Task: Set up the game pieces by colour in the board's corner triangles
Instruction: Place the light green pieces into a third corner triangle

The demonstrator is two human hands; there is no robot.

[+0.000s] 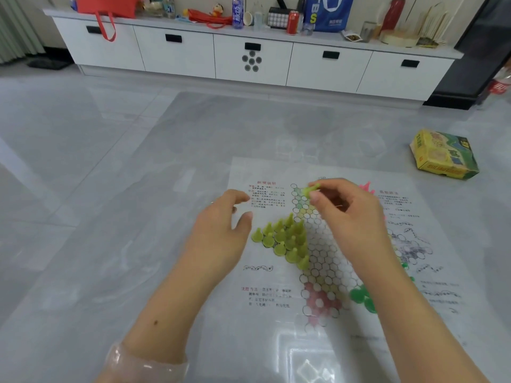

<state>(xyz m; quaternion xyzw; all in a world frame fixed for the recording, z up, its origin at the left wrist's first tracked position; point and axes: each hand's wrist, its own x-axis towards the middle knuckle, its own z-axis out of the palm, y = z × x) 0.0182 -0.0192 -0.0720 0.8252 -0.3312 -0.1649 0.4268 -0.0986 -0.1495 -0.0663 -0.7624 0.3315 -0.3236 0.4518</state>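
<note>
— One light green piece (311, 189) is pinched between the thumb and fingertips of the right hand (345, 214), held above the far triangle of the board (326, 252).

— And the rest of that colour?

— A dozen or so yellow-green pieces (284, 240) stand close together in the left triangle, filling it. They are cone-shaped with wide feet, upright as far as I can tell.

— The left hand (221, 233)?

— It hovers just left of that cluster, fingers loosely curved and spread, holding nothing. Whether it touches the sheet I cannot tell.

— Other colours?

— Dark green pieces (362, 295) lie at the near right corner, partly hidden by the right forearm. Something pink (366, 187) peeks out beyond the right hand. The near triangle (320, 302) is printed red.

— What is the board on?

— It is a thin printed sheet with red and black text beside the star, lying flat on a glossy grey floor (110, 189). A yellow and green box (445, 154) sits on the floor well to the right. Farther back runs a white cabinet (249, 59) with black handles, its top crowded with bottles, a red can (292, 22) and bags.
</note>
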